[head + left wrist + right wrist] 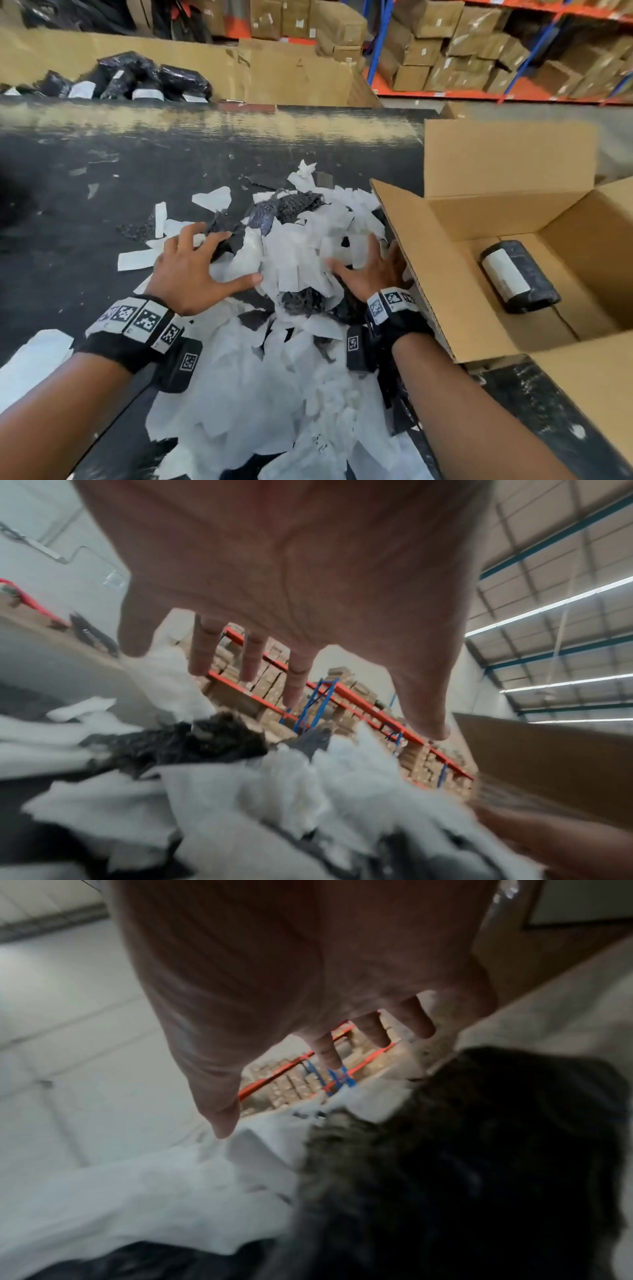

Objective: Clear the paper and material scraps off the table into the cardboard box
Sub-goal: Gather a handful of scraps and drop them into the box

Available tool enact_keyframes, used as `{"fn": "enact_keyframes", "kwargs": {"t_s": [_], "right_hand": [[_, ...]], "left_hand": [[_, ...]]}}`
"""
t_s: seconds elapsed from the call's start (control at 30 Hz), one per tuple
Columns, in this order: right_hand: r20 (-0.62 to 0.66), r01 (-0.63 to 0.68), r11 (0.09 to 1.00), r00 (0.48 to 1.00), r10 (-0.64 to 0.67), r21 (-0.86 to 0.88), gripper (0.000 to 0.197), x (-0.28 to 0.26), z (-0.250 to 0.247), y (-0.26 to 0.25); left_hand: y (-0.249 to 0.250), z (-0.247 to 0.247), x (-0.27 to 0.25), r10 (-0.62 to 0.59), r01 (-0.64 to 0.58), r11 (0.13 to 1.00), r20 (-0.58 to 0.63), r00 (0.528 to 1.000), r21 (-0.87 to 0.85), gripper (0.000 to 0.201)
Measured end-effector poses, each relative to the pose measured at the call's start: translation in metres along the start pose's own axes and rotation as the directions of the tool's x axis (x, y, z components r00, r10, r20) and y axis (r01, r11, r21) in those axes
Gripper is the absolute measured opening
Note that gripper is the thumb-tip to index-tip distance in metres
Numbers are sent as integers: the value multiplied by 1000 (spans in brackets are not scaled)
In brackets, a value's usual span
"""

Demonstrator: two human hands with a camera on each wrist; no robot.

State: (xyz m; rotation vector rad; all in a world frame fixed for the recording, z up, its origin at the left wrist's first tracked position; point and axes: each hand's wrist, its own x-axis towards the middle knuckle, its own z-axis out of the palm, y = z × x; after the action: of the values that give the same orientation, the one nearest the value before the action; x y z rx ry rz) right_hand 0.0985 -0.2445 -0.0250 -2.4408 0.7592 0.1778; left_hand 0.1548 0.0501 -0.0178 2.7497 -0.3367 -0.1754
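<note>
Paper and material scraps (294,246) lie heaped on the counter (102,164) between 2 spread hands (left (191,270), right (373,274)), likely gathering them for the cardboard box (445,281).

Left hand (291,588) spread, fingers straight, above white paper scraps (274,791) and dark material scraps (178,745); shelving (342,693) with cardboard cartons behind.

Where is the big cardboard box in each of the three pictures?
Head: the cardboard box is at the right, open, beside the right hand.
Left wrist: only its brown wall shows, at the right edge.
Right wrist: a brown piece shows top right, probably the box.
Shared landmark: the orange shelves.
</note>
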Motion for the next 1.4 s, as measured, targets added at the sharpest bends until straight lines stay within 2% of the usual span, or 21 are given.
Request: {"fn": "enact_keyframes", "kwargs": {"t_s": [0.07, 0.13, 0.2, 0.27, 0.33, 0.4, 0.43, 0.47, 0.53, 0.6, 0.67, 0.77, 0.87, 0.93, 1.0, 1.1, 1.17, 1.23, 1.3, 1.4], "right_hand": [[83, -85, 996, 993, 86, -13, 115, 13, 8, 4], [188, -82, 991, 977, 100, -106, 115, 13, 25, 7], [254, 17, 989, 967, 20, -144, 109, 1, 43, 7], [270, 131, 987, 958, -102, -94, 104, -12, 53, -4], [159, 233, 967, 963, -215, -101, 95, -16, 49, -18], [-38, 286, 939, 954, -298, -192, 84, -20, 41, -12], [-142, 281, 929, 937, -320, -240, 82, -16, 39, -15], [-125, 124, 934, 977, -175, -335, 83, -27, 54, 5], [-147, 2, 957, 988, -47, -289, 91, -22, 41, 22], [-81, -146, 971, 988, 133, -188, 98, -11, 31, 26], [-9, -200, 958, 979, 203, -207, 98, 0, 35, 25], [78, -127, 959, 986, 151, -252, 90, 6, 52, 17], [90, 27, 999, 996, -24, -41, 73, -4, 68, -9], [61, 82, 994, 994, -86, 70, 61, -11, 69, -20], [-15, 97, 992, 995, -96, 84, 53, -15, 61, -24], [-282, 134, 987, 954, -105, 83, 36, -10, 34, -20], [-366, 177, 978, 922, -127, 108, 43, -1, 15, -25], [-317, 169, 969, 943, -105, 182, 65, 16, 0, -37], [-194, 86, 963, 980, -36, 254, 92, 36, -8, -49], [-40, -49, 965, 997, 61, 259, 119, 70, -3, -66]], "left_hand": [[-5, 21, 22, -54, 55, 998, 157, 986, -3, 119], [-4, 45, 28, -41, 27, 998, 284, 958, 54, 126], [-2, 64, 20, -3, -37, 991, 299, 954, 126, 127], [-10, 67, 20, 4, -59, 980, 279, 960, 190, 123], [-19, 58, 22, 10, -49, 983, 214, 977, 175, 117], [-22, 60, 20, 70, -83, 985, 90, 993, 153, 114], [-30, 56, 28, 61, -78, 986, 119, 991, 146, 114], [-35, 100, 20, 51, -77, 993, 271, 961, 87, 113], [-31, 101, 21, 129, -153, 985, 240, 962, 84, 109], [-25, 97, 27, 100, -124, 988, 217, 971, 97, 109], [-24, 91, 32, 94, -118, 986, 189, 977, 116, 110], [-14, 89, 30, 102, -123, 988, 212, 972, 89, 110], [-14, 80, 29, 92, -106, 993, 234, 968, 45, 114], [-18, 75, 30, 118, -125, 992, 253, 960, 11, 127], [-24, 64, 30, 134, -124, 991, 250, 959, -53, 130], [-30, 36, 31, 30, 7, 972, 156, 987, -235, 94], [-33, 17, 36, -28, 30, 945, 10, 1000, -327, 69], [-32, 5, 46, -64, 27, 926, -86, 994, -378, 63], [-24, -2, 57, -74, 37, 937, -94, 993, -348, 81], [-7, 3, 76, -97, 101, 977, 27, 995, -186, 114]]}}
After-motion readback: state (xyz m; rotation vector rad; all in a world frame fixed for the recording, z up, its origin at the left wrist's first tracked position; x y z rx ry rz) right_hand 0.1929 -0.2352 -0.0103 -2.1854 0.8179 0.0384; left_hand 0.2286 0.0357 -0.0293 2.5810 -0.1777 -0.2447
